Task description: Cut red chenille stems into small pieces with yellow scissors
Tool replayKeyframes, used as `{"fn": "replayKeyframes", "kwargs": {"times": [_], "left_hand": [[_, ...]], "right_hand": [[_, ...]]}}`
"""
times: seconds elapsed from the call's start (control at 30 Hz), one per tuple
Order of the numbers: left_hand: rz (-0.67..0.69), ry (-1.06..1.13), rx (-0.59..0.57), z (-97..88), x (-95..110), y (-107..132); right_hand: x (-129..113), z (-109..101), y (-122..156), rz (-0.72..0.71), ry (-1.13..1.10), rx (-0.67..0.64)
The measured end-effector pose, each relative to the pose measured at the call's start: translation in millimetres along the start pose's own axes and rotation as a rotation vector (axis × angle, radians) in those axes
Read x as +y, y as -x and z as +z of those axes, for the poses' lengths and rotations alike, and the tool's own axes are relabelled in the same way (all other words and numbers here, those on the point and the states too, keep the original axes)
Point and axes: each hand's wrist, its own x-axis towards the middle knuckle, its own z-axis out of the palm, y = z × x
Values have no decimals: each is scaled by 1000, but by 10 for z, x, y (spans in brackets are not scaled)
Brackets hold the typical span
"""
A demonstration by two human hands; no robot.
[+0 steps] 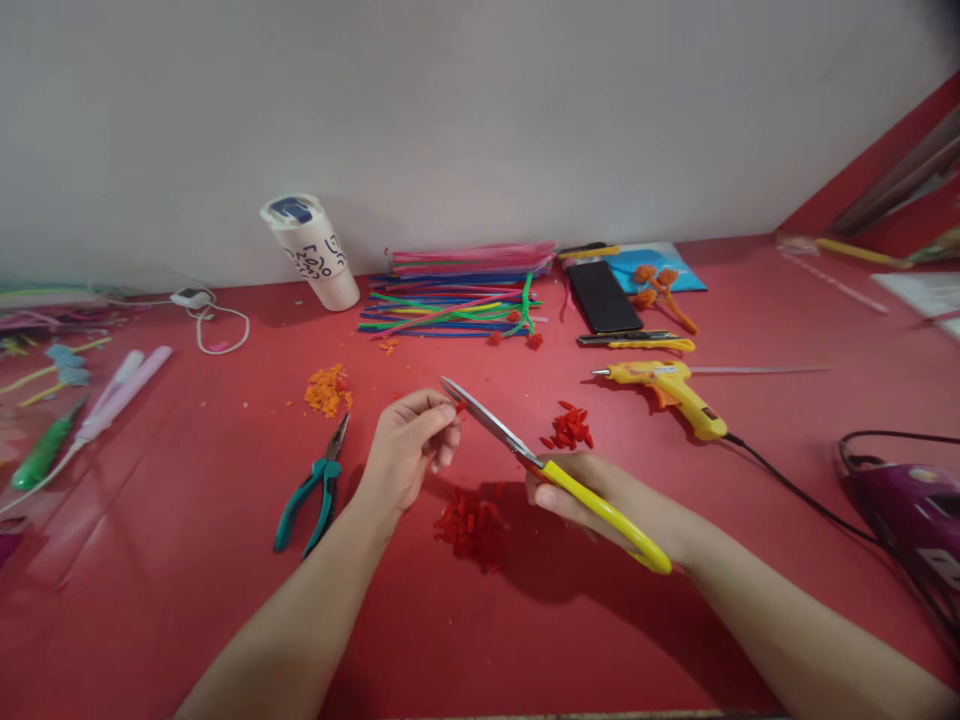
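My left hand [409, 450] hovers above the red table, its fingers pinched on a small red piece of pipe cleaner [458, 407]. My right hand [592, 497] grips yellow-handled scissors [555, 470], whose blades point up and left and meet at the red piece by my left fingertips. Under the hands lies a pile of red cut bits [472, 528]. A smaller heap of red bits [568, 428] sits just past the scissors.
Teal pliers [315, 495] lie left of my left hand, near orange scraps [327, 390]. A yellow glue gun [671, 392] with its cord lies to the right. A stack of coloured pipe cleaners [461, 295], a paper cup [313, 250] and a black phone [604, 297] line the wall.
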Motion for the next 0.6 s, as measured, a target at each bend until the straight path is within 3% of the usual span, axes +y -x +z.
{"fn": "replayKeyframes", "kwargs": {"times": [0.6], "left_hand": [[23,-3,18,-3,0,0]], "right_hand": [[-17,28,-1,46,-16,-4]]}}
